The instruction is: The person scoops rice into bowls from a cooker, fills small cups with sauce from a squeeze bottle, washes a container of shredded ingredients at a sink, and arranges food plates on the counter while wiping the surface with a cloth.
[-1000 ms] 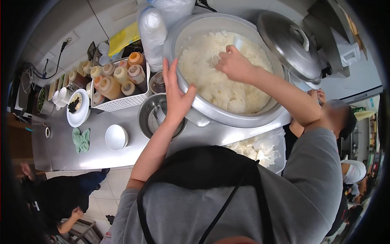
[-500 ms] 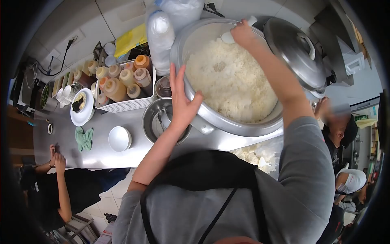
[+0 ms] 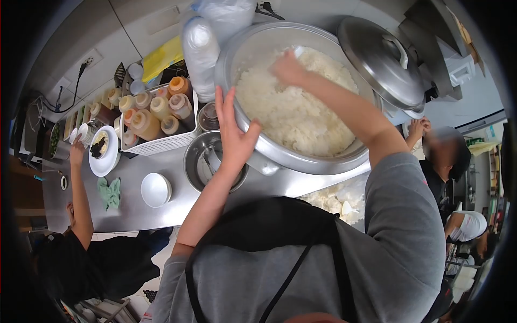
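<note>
A large metal pot (image 3: 318,166) in front of me is filled with white rice (image 3: 301,121). My right hand (image 3: 288,69) is inside it over the rice, blurred by motion, closed around a white rice paddle (image 3: 298,51). Only the end of its handle shows; the blade is hidden. My left hand (image 3: 235,132) lies against the pot's left rim, fingers stretched and thumb apart. Below that hand, a steel bowl (image 3: 189,167) contains a metal utensil that I cannot make out fully.
A domed lid (image 3: 377,62) leans at the pot's right. On the left are a white basket (image 3: 161,142) of sauce bottles, a plate (image 3: 106,164) with food, white bowls (image 3: 155,189) and a green cloth (image 3: 110,192). A co-worker's hand (image 3: 77,151) reaches over the counter; another person stands right.
My right hand has moved left and down into the rice with the paddle. My left hand stays on the rim. The left co-worker's arm has stretched toward small white bowls. The view has shifted slightly.
</note>
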{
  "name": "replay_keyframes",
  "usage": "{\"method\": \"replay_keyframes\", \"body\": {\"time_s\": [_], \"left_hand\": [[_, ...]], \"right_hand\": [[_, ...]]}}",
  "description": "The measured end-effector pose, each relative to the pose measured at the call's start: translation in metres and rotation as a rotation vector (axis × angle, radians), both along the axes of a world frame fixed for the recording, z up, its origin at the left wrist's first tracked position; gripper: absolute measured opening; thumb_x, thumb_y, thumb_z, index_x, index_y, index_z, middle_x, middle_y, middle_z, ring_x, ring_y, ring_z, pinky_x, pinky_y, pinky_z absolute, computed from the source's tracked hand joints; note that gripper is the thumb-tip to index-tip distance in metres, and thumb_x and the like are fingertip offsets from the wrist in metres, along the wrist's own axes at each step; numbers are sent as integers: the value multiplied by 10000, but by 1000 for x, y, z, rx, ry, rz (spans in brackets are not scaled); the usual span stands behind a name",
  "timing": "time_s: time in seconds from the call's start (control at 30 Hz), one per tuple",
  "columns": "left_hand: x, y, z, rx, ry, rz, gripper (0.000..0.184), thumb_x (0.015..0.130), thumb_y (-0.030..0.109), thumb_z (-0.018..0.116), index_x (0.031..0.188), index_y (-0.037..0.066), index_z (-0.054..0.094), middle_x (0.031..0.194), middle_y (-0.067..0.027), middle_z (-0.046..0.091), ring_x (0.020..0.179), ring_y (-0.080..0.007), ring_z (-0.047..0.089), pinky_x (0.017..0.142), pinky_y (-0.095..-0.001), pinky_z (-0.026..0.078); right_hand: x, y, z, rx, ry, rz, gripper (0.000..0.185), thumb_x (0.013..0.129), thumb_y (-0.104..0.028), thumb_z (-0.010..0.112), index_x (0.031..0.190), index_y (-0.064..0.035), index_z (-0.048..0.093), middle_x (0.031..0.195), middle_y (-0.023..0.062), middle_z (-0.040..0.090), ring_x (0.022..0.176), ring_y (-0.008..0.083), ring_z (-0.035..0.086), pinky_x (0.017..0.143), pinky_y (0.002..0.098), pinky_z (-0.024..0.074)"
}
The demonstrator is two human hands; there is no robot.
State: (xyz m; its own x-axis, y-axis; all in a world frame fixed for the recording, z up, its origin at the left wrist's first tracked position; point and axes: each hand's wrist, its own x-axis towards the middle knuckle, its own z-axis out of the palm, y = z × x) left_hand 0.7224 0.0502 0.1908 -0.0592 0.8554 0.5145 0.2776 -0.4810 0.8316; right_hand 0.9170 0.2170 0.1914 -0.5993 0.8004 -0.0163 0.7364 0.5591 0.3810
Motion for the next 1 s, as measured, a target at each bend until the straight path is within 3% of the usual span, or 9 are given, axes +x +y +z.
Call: {"method": "replay_keyframes", "body": {"time_s": [0.13, 0.2, 0.27, 0.33, 0.43, 0.57, 0.73, 0.93, 1.0], "left_hand": [[-1, -3, 2, 17, 29, 9, 703, 647, 46, 572, 1298, 65, 308, 1403, -222, 121, 1290, -363, 181, 1025, -412, 222], [-1, -2, 3, -6, 39, 13, 696, 649, 46, 575, 1294, 68, 315, 1405, -219, 119, 1293, -360, 176, 1027, -410, 218], [0, -1, 4, -7, 34, 5, 693, 649, 48, 576, 1292, 70, 318, 1405, -217, 120, 1294, -359, 175, 1027, -410, 217], [-1, -2, 4, -16, 24, 3, 690, 650, 49, 577, 1290, 72, 321, 1405, -216, 121, 1294, -358, 175, 1028, -410, 216], [0, -2, 6, -28, 39, 11, 691, 651, 52, 576, 1293, 75, 321, 1406, -212, 121, 1295, -354, 175, 1029, -408, 213], [0, -3, 5, -26, 46, 17, 695, 651, 45, 570, 1298, 76, 317, 1409, -205, 119, 1298, -348, 172, 1031, -404, 208], [2, -3, 6, -3, 6, 10, 693, 663, 30, 561, 1308, 108, 321, 1412, -180, 156, 1306, -309, 166, 1045, -393, 164], [1, -4, 5, -12, 8, 5, 696, 666, 35, 556, 1312, 106, 311, 1415, -178, 146, 1308, -306, 156, 1046, -394, 160], [0, -4, 5, -14, 36, 13, 703, 650, 33, 562, 1303, 69, 304, 1408, -206, 119, 1300, -346, 166, 1035, -411, 195]], "right_hand": [[-9, -50, 25, 38, 52, 222, 108, 639, -56, 559, 664, -148, 609, 656, 45, 572, 811, 205, 526, 795, 380, 301], [3, -73, 53, -140, 25, 259, 88, 646, -53, 568, 664, -135, 594, 654, 32, 563, 804, 204, 515, 812, 379, 303], [12, -91, 80, -106, -71, 221, 43, 676, -79, 595, 675, -122, 593, 656, 17, 561, 800, 187, 506, 833, 381, 302], [41, -99, 112, 123, 153, 265, 34, 688, -119, 633, 690, -111, 600, 645, 6, 554, 776, 175, 511, 841, 379, 300], [60, -128, 157, -47, 175, 112, 70, 688, -151, 659, 698, -108, 604, 640, 10, 547, 759, 179, 516, 829, 380, 305], [83, -137, 99, -365, 144, 17, 101, 694, -212, 664, 742, -134, 620, 661, 55, 562, 757, 213, 530, 792, 352, 319], [77, -79, 40, -230, 115, 49, 42, 695, -193, 623, 705, -152, 622, 646, 59, 568, 726, 216, 544, 744, 344, 330], [54, -12, 13, -96, -91, 100, 70, 681, -132, 557, 666, -161, 619, 638, 43, 590, 710, 194, 562, 738, 342, 328], [39, -1, 15, -41, -131, 91, 42, 685, -181, 589, 666, -163, 622, 637, 39, 582, 732, 192, 554, 749, 339, 323]]}}
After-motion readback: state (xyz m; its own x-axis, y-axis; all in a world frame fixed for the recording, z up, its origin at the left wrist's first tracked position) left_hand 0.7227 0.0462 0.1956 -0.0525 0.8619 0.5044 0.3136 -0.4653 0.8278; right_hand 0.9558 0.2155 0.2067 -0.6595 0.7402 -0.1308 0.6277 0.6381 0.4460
